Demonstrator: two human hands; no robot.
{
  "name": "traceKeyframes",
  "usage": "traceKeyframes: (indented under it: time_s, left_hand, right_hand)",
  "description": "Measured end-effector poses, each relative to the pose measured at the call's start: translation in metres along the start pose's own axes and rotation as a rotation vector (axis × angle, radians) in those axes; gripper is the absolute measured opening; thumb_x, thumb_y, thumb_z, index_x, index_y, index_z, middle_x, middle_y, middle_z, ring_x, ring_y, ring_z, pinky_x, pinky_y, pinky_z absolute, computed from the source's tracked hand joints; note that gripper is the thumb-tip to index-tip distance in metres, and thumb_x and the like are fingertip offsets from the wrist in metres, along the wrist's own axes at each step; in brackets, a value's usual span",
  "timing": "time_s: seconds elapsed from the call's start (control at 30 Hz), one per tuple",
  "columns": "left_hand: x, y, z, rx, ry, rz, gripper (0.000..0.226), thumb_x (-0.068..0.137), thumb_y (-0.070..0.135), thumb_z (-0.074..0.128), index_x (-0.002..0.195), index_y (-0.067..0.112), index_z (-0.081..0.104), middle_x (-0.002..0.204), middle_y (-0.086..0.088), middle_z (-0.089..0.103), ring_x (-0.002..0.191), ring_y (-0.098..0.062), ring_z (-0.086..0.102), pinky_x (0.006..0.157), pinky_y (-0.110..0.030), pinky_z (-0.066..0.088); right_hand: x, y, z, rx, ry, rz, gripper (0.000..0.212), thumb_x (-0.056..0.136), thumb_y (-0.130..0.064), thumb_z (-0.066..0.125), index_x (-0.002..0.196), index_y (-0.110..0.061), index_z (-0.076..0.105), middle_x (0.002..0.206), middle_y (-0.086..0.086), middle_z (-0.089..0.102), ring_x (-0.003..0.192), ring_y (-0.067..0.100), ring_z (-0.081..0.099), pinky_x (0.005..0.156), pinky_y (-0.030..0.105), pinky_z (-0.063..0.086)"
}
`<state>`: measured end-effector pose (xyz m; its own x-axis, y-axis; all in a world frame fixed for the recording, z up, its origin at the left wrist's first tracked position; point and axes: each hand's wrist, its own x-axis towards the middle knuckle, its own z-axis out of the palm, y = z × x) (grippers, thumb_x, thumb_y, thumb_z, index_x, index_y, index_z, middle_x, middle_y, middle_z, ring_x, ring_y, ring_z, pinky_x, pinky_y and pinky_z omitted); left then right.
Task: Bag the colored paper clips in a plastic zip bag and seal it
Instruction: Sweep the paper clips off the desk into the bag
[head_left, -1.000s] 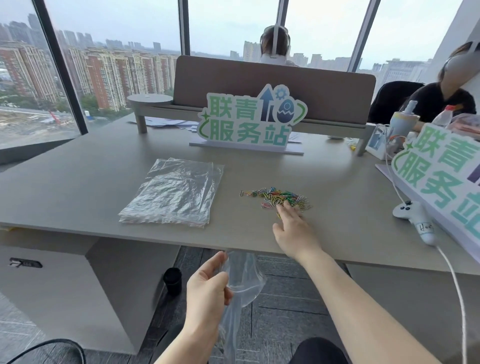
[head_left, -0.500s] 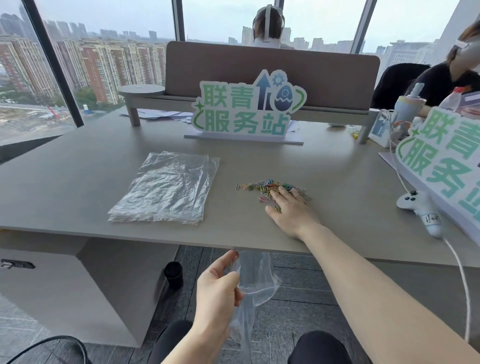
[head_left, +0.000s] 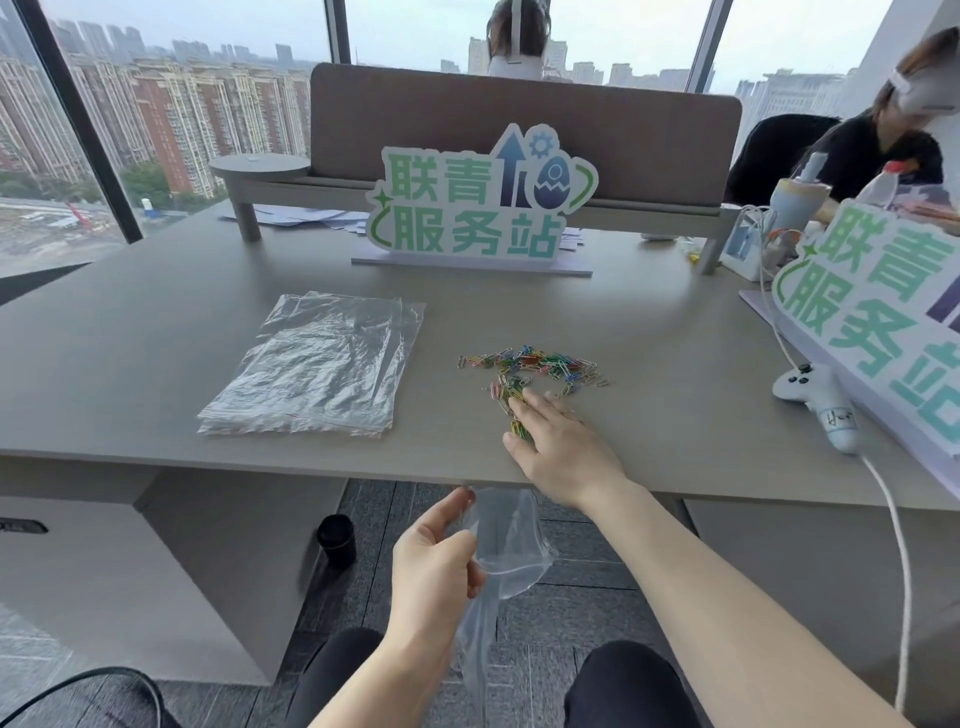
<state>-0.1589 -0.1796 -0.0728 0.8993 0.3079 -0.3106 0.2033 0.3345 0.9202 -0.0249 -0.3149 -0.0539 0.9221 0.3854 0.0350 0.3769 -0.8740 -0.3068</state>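
Paper clips raked toward the table edge; zip bag held below.

The right hand (head_left: 563, 447) is laid flat, fingers apart, on the nearest paper clips (head_left: 532, 366) on the table (head_left: 156, 364). The zip bag (head_left: 506, 561) is pinched by the left hand (head_left: 434, 571), mouth open.

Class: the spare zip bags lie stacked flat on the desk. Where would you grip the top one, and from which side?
Judging by its pose, pinch a near corner of the stack of bags, coming from the desk's front edge. The sheets lie flat, and their edges fan apart slightly there, so one should peel off.
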Motion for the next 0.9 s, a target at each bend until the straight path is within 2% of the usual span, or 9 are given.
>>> traceKeyframes:
  time_s: [0.13,0.23,0.33,0.47,0.9]
  left_hand:
    - [-0.001,-0.001,-0.001,-0.006,0.003,0.002,0.059,0.079,-0.016,0.042,0.127,0.013,0.063,0.119,0.009,0.069,0.037,-0.007,0.038,0.039,-0.019,0.036]
    - [-0.001,-0.001,-0.002,-0.01,0.007,0.005,0.059,0.079,-0.016,0.043,0.126,0.014,0.063,0.118,0.01,0.069,0.037,-0.008,0.038,0.038,-0.019,0.035]
    - [-0.002,-0.001,-0.002,-0.011,0.008,0.008,0.058,0.08,-0.015,0.043,0.126,0.014,0.063,0.118,0.011,0.069,0.037,-0.008,0.039,0.039,-0.019,0.036]
    - [-0.002,-0.001,-0.002,-0.013,0.013,0.008,0.057,0.08,-0.015,0.043,0.125,0.014,0.064,0.118,0.009,0.069,0.037,-0.008,0.039,0.039,-0.02,0.036]
    - [-0.001,0.002,-0.008,-0.086,0.052,0.01,0.057,0.08,-0.017,0.042,0.126,0.01,0.062,0.121,0.002,0.068,0.035,-0.009,0.036,0.036,-0.019,0.034]
  right_hand:
    - [-0.011,-0.006,0.001,0.144,0.048,-0.029,0.055,0.101,-0.042,0.029,0.153,-0.028,0.018,0.161,-0.011,0.008,0.148,0.007,0.001,0.118,0.032,0.009]
    - [-0.008,0.002,-0.004,0.205,0.112,0.05,0.053,0.102,-0.036,0.027,0.153,-0.026,0.018,0.161,-0.01,0.008,0.147,0.005,0.002,0.117,0.029,0.007]
    - [-0.005,0.007,-0.003,0.1,0.039,0.087,0.054,0.101,-0.037,0.025,0.153,-0.026,0.015,0.162,-0.006,0.007,0.148,0.008,0.003,0.119,0.03,0.003]
    - [-0.005,-0.002,0.005,-0.028,-0.001,0.029,0.055,0.101,-0.04,0.02,0.154,-0.025,0.011,0.162,-0.001,0.005,0.149,0.014,0.0,0.12,0.034,-0.001]
    - [-0.03,-0.044,0.022,-0.088,0.05,-0.001,0.057,0.102,-0.041,0.019,0.154,-0.019,0.008,0.163,0.004,0.001,0.149,0.018,-0.002,0.119,0.035,-0.004]
